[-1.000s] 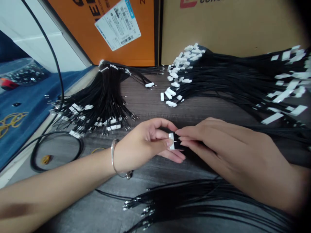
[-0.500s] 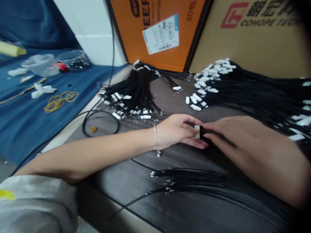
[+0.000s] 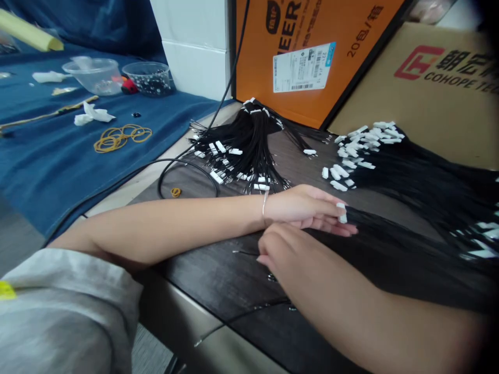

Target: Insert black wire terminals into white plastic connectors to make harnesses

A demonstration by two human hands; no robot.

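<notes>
My left hand [image 3: 302, 208], palm turned up, keeps a white plastic connector [image 3: 342, 213] between thumb and fingers. Black wires [image 3: 374, 221] run rightward from that connector. Beside the left wrist, nearer to me, my right hand [image 3: 280, 246] is closed in a pinch. The end of a thin black wire [image 3: 245, 253] sticks out to the left of its fingertips. Below it, loose black wires with bare metal tips [image 3: 272, 278] lie partly hidden under the right hand and forearm. One longer black wire [image 3: 241, 314] reaches toward the table's front edge.
Behind the hands lie two bundles of black wires with white connectors [image 3: 255, 140] [image 3: 370, 140]. An orange carton [image 3: 304, 31] and a brown carton [image 3: 429, 104] stand at the back. At left, a blue cloth [image 3: 175, 111] bears plastic tubs [image 3: 93, 78] and rubber bands [image 3: 117, 139]. A black cable [image 3: 187, 161] loops there.
My right hand has left the white connector and moved left and toward me, where it now pinches a wire end. My left hand still holds the connector. The camera view has shifted.
</notes>
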